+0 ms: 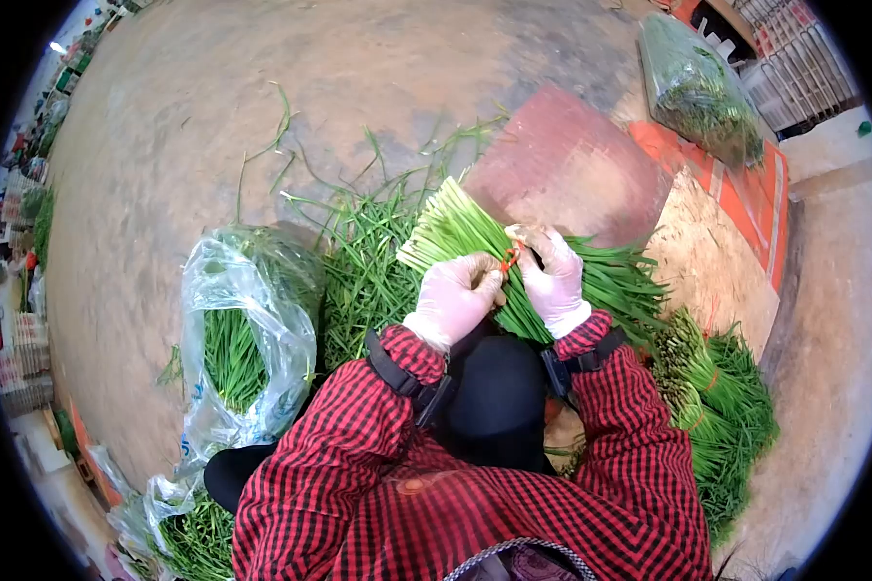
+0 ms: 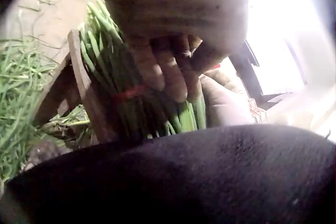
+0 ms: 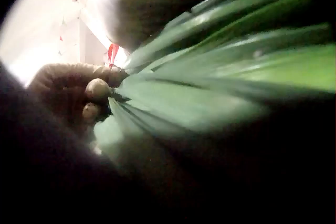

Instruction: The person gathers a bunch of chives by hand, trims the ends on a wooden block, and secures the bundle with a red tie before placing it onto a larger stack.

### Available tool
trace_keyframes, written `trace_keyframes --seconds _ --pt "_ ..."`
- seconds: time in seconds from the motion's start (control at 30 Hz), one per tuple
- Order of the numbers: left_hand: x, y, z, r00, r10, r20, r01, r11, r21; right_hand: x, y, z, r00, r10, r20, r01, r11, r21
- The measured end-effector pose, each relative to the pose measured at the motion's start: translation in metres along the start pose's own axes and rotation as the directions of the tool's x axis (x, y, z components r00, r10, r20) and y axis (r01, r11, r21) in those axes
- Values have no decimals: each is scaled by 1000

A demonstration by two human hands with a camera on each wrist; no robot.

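In the head view a bunch of long green chives lies across in front of my knees, pale stem ends at upper left and leaves at right. A red tie goes round its middle. My gloved left hand pinches the tie at the near side, thumb against curled fingers. The gloved right hand pinches the tie from the right, close to the left fingertips. In the left wrist view, the left fingers bend over the stems beside the red band. Dark shadow covers much of the right wrist view, where leaves fan out.
Loose chives heap left of the bunch. A clear plastic bag of chives stands further left. Tied bunches are piled at right. A reddish board lies ahead, and another filled bag sits at far right.
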State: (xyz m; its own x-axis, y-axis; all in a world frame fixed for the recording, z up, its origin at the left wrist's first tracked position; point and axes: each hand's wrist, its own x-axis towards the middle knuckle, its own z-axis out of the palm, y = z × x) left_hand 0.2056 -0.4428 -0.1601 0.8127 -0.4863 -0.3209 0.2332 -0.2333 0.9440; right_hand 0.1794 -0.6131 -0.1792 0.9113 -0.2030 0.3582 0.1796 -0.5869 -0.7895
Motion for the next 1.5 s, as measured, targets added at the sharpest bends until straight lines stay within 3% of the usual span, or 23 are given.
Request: trace_keyframes --seconds 0.1,0.23,0.4,0.5,0.67,0.83,1.03,1.07,1.1,1.17,1.2,1.23,1.27,1.3,1.33,1.37,1.43,1.5 --pt "1 -2 -1 999 -16 29 18 997 -78 -2 6 -2 995 -101 -17 101 995 3" --pt "4 -2 -7 993 31 114 -8 979 -203 1 11 -1 994 -109 26 111 992 -66" --pt "14 7 -11 978 -102 184 125 985 -116 1 13 0 990 -127 54 131 988 -80" --pt "21 18 -6 968 -211 138 217 976 -29 0 13 -1 993 -99 62 103 992 -68" --pt "26 19 -3 977 -198 77 193 979 67 1 8 -8 993 -32 116 30 999 15" --pt "26 18 2 993 -119 8 113 962 249 0 -5 -11 996 32 77 -41 993 113" --pt "11 26 -8 990 -132 50 120 974 191 -1 0 -2 995 94 39 -96 994 53" --pt "1 31 -13 984 175 -35 -133 852 507 -2 -4 -3 999 54 0 -54 998 39" --pt "-6 46 -17 920 382 -90 -240 728 643 -3 -9 -5 1000 8 6 -8 1000 27" --pt "-6 84 -28 748 662 -43 -418 521 744 -4 -24 -12 995 -92 23 92 996 8" --pt "7 86 -32 681 732 16 -435 387 813 1 -43 -19 993 -106 53 108 993 -38" --pt "19 83 -36 609 789 83 -436 244 866 8 -56 -25 993 -118 -9 119 993 16" --pt "24 71 -40 719 680 144 -362 188 913 16 -65 -32 989 -128 -74 134 989 69" --pt "23 76 -45 825 550 128 -304 242 921 22 -69 -36 981 -133 -140 150 981 120" --pt "19 80 -46 820 557 130 -310 242 920 25 -70 -39 977 -68 -201 119 959 258" --pt "14 85 -45 816 563 132 -315 242 918 29 -74 -46 974 -68 -214 125 956 265" --pt "5 81 -32 675 735 62 -350 246 904 28 -75 -52 963 -25 -267 118 935 336" --pt "8 63 -24 659 752 37 -361 272 892 15 -58 -46 969 53 -241 44 924 379"
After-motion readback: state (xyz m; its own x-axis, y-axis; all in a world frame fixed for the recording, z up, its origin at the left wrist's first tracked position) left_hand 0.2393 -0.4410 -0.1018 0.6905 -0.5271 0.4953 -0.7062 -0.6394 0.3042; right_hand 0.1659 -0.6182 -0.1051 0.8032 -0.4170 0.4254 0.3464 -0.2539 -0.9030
